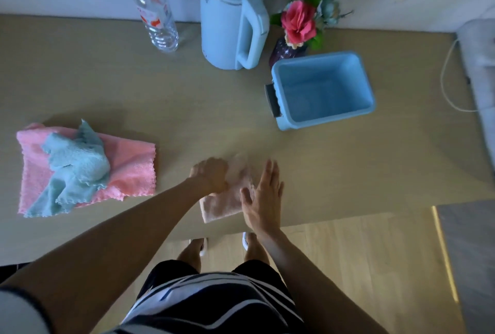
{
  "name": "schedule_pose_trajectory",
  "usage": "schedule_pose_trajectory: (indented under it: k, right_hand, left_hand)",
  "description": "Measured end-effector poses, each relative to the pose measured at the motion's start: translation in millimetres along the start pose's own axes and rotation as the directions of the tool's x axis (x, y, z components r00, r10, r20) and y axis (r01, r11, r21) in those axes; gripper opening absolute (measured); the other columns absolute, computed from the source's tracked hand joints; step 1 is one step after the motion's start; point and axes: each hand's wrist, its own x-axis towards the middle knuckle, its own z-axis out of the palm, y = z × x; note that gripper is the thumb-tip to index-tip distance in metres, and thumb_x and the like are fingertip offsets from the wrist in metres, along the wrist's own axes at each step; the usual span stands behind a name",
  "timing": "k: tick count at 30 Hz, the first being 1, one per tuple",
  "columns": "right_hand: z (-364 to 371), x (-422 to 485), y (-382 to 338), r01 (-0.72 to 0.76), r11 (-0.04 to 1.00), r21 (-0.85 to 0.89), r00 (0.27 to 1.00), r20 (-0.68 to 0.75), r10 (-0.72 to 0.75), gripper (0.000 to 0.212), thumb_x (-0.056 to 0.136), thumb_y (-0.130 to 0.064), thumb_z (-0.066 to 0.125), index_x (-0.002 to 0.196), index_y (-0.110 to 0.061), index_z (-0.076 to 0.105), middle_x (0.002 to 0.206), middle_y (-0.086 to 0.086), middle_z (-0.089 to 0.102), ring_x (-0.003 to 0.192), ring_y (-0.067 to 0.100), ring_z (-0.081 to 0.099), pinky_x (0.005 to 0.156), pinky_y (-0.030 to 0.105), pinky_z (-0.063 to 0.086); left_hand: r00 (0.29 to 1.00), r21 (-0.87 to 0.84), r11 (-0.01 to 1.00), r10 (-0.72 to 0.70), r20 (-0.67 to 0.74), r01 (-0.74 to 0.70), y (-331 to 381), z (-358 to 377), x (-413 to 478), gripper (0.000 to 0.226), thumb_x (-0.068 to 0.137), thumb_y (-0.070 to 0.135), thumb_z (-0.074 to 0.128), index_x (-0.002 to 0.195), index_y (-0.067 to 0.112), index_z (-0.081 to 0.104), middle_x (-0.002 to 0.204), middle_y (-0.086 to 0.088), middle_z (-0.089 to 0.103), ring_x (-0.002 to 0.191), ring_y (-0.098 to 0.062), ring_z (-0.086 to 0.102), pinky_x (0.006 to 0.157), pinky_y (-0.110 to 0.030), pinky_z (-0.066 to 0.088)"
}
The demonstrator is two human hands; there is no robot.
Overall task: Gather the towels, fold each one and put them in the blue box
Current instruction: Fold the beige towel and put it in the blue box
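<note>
The pale towel (pixel 220 206) near the table's (pixel 187 108) front edge is blurred and half covered by 2 hands. The left hand (pixel 210 174) curls onto it, fingertips hidden. The right hand (pixel 263 194) presses flat, fingers straight. The blue box (pixel 321 74) stands well apart.

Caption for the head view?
Left hand grips a beige towel, right hand flat beside it; teal towel on pink towel at left; blue box empty.
</note>
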Motion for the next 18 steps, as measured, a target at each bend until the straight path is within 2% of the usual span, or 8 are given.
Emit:
schedule_pose_trajectory:
  k: [3,5,8,10,11,13,15,18]
  right_hand:
    - [-21.4,-13.5,-5.7,-0.068,0.943,0.327,0.997,-0.022,0.079,0.097,0.090,-0.058,0.054,0.159,-0.008,0.007,0.163,0.016,0.018,0.150,0.029,0.024,0.122,0.033,0.023]
    - [-37.3,-21.2,-7.8,-0.116,0.873,0.474,0.989,-0.025,0.145,0.100,0.087,-0.056,0.063,0.159,-0.014,0.009,0.161,0.012,0.025,0.148,0.023,0.030,0.117,0.027,0.027]
    - [-64.7,-24.1,-14.6,-0.203,0.701,0.684,0.968,0.029,0.251,0.104,0.080,-0.045,0.075,0.159,-0.022,0.010,0.155,0.005,0.038,0.141,0.018,0.042,0.107,0.032,0.040]
    - [-89.6,-17.5,-19.8,-0.276,0.464,0.842,0.948,0.159,0.276,0.089,0.085,-0.025,0.076,0.156,-0.023,0.022,0.144,0.005,0.051,0.128,0.020,0.056,0.094,0.032,0.047]
    - [-104.2,-13.4,-22.7,-0.296,0.345,0.891,0.947,0.225,0.230,0.077,0.085,-0.022,0.073,0.152,-0.023,0.034,0.136,0.007,0.060,0.117,0.020,0.065,0.086,0.031,0.052]
    - [-133.9,-5.9,-26.5,-0.262,0.223,0.939,0.962,0.236,0.137,0.059,0.082,-0.014,0.070,0.138,-0.018,0.053,0.118,0.013,0.072,0.097,0.021,0.072,0.072,0.029,0.056]
    - [-164.4,2.3,-27.3,-0.176,0.229,0.957,0.980,0.149,0.132,0.058,0.082,-0.006,0.070,0.137,-0.017,0.053,0.110,0.017,0.074,0.092,0.024,0.073,0.069,0.030,0.057]
    - [-204.9,22.1,-20.1,-0.063,0.360,0.931,0.985,0.001,0.171,0.057,0.090,0.002,0.064,0.137,-0.023,0.046,0.092,0.008,0.077,0.076,0.010,0.072,0.063,0.021,0.055]
  left_hand:
    - [0.997,-0.297,0.955,0.020,0.077,0.004,3.2,-16.1,-16.6,0.042,0.074,0.039,0.078,0.105,0.011,0.072,0.104,-0.010,0.073,0.096,-0.030,0.069,0.068,-0.028,0.045]
    - [0.998,-0.489,0.872,0.038,0.050,-0.008,8.0,-30.7,-35.1,0.046,0.066,0.045,0.078,0.101,0.015,0.071,0.095,-0.007,0.073,0.088,-0.027,0.070,0.067,-0.032,0.049]
    - [0.998,-0.775,0.629,0.020,-0.067,-0.065,18.1,-57.3,-67.0,0.024,0.069,0.033,0.083,0.084,0.027,0.065,0.079,0.007,0.069,0.070,-0.011,0.065,0.059,-0.023,0.052]
    - [0.992,-0.910,0.398,-0.003,-0.125,-0.113,33.4,-77.1,-87.7,0.029,0.074,0.021,0.084,0.081,0.031,0.058,0.081,0.010,0.066,0.072,-0.006,0.063,0.058,-0.012,0.053]
    - [0.990,-0.947,0.293,-0.020,-0.140,-0.129,41.3,-84.6,-93.7,0.033,0.068,0.024,0.087,0.086,0.030,0.059,0.087,0.006,0.069,0.080,-0.013,0.067,0.069,-0.018,0.059]
    - [0.983,-0.969,0.166,-0.013,-0.185,-0.181,55.7,-97.6,-100.6,0.051,0.056,0.030,0.089,0.102,0.024,0.066,0.103,-0.007,0.075,0.099,-0.029,0.072,0.089,-0.044,0.060]
    - [0.967,-0.958,0.138,0.001,-0.255,-0.253,69.9,-110.7,-101.8,0.048,0.061,0.027,0.085,0.105,0.026,0.068,0.104,-0.003,0.076,0.103,-0.026,0.072,0.091,-0.050,0.058]
    - [0.931,-0.916,0.191,-0.027,-0.365,-0.354,91.1,-125.2,-95.9,0.039,0.069,0.027,0.080,0.107,0.026,0.067,0.101,-0.003,0.076,0.099,-0.020,0.072,0.088,-0.051,0.059]
